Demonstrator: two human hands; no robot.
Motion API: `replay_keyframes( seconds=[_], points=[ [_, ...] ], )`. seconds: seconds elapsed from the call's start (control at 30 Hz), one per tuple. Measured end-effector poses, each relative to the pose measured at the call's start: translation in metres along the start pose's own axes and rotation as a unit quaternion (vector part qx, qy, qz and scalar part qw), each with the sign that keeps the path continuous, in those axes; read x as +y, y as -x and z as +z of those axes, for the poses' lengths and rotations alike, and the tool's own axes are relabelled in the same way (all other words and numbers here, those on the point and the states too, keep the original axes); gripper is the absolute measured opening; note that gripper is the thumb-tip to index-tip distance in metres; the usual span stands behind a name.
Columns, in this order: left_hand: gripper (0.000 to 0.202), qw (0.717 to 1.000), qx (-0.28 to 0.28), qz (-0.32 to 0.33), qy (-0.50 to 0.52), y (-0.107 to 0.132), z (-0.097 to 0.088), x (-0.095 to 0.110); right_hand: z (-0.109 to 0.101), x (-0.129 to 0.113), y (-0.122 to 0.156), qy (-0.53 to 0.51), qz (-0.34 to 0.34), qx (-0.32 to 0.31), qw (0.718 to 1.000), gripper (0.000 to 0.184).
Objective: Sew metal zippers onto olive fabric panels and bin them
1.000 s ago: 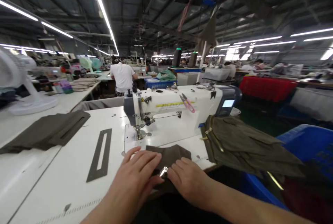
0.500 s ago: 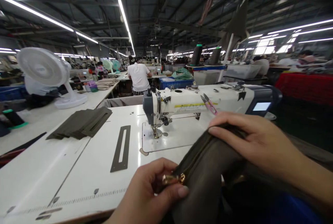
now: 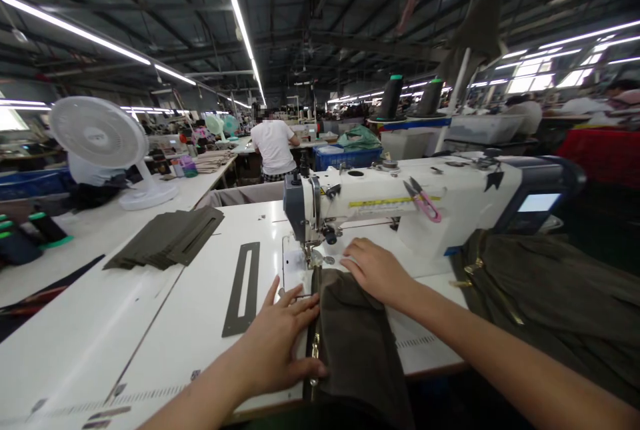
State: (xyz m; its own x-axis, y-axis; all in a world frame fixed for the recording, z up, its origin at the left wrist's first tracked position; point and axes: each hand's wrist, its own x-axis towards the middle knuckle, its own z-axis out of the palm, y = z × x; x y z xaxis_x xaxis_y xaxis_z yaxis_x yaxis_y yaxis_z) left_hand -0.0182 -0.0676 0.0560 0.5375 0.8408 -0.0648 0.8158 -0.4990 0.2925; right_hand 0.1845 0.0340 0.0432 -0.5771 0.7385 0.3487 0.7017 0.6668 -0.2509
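A dark olive fabric piece (image 3: 355, 337) with a gold zipper (image 3: 315, 343) along its left edge lies on the sewing machine (image 3: 370, 190) bed, its far end at the presser foot (image 3: 309, 253). My left hand (image 3: 280, 337) rests flat with fingers spread, fingertips on the zipper edge and thumb beside the zipper pull. Nothing is gripped in it. My right hand (image 3: 375, 270) lies on the fabric's far right part, close to the needle area, its fingers stretched out. The needle tip is too small to make out.
Left of the fabric lies a slotted olive panel (image 3: 241, 290), with a stack of similar panels (image 3: 165, 237) farther left. Pink-handled snips (image 3: 424, 202) rest against the machine arm. More zippered fabric (image 3: 555, 303) lies at right. A white fan (image 3: 100, 133) and a co-worker (image 3: 273, 143) are beyond.
The fabric, held up in both hands before, now lies flat under the machine head. Both hands have let go of their pinch and lie on it. Zippered fabric now shows at right.
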Motion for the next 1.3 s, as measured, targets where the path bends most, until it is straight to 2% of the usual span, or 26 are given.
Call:
replay_keyframes(
  seconds=[0.07,0.13,0.23,0.33,0.43,0.6,0.7,0.77,0.87,0.93,1.07,1.13,1.2,1.27,1.3],
  points=[
    [0.084,1.0,0.003,-0.002,-0.008,-0.001,-0.001,0.005,-0.008,0.01,0.018,0.019,0.061,-0.002,0.998,0.028],
    [0.092,1.0,0.002,-0.011,-0.019,-0.003,0.0,0.008,-0.009,0.016,0.032,-0.001,0.097,-0.033,0.995,0.032],
    [0.099,0.999,0.006,-0.023,-0.034,-0.009,0.001,0.009,-0.003,0.015,0.04,-0.099,0.085,-0.061,0.99,0.028],
    [0.102,0.999,-0.004,-0.028,-0.037,-0.015,0.003,0.008,-0.003,0.015,0.036,-0.175,0.086,-0.063,0.979,0.028],
    [0.102,0.998,-0.019,-0.038,-0.042,-0.016,0.004,0.008,-0.005,0.027,0.024,-0.191,0.152,-0.037,0.969,0.015],
    [0.107,0.998,-0.036,-0.037,-0.042,-0.014,0.004,0.01,0.005,0.053,0.014,-0.18,0.242,0.006,0.954,0.02],
    [0.103,0.998,-0.022,-0.049,-0.043,-0.016,0.004,0.01,0.016,0.049,0.024,-0.147,0.254,0.023,0.956,0.024],
    [0.101,0.997,-0.012,-0.052,-0.051,-0.018,0.005,0.009,0.023,0.041,0.034,-0.117,0.253,0.035,0.96,0.033],
    [0.103,0.997,0.0,-0.037,-0.072,-0.02,0.011,0.005,0.03,0.03,0.044,0.044,0.221,0.025,0.974,0.041],
    [0.105,0.996,0.015,-0.027,-0.088,-0.02,0.015,0.002,0.032,0.029,0.045,0.147,0.194,0.01,0.97,0.039],
    [0.104,0.995,0.028,-0.016,-0.093,-0.02,0.017,0.0,0.022,0.028,0.04,0.223,0.167,0.011,0.96,0.04],
    [0.102,0.996,0.028,-0.01,-0.086,-0.022,0.016,0.0,0.015,0.019,0.035,0.262,0.11,0.041,0.958,0.035],
    [0.1,0.996,0.029,-0.005,-0.083,-0.024,0.017,-0.001,0.015,0.004,0.032,0.236,0.012,0.063,0.97,0.03],
    [0.101,0.996,0.032,-0.005,-0.086,-0.027,0.019,-0.003,0.024,-0.011,0.03,0.154,-0.075,0.048,0.984,0.032],
    [0.101,0.996,0.035,-0.006,-0.088,-0.027,0.02,-0.004,0.03,-0.016,0.031,0.114,-0.095,0.03,0.989,0.036]
  ],
)
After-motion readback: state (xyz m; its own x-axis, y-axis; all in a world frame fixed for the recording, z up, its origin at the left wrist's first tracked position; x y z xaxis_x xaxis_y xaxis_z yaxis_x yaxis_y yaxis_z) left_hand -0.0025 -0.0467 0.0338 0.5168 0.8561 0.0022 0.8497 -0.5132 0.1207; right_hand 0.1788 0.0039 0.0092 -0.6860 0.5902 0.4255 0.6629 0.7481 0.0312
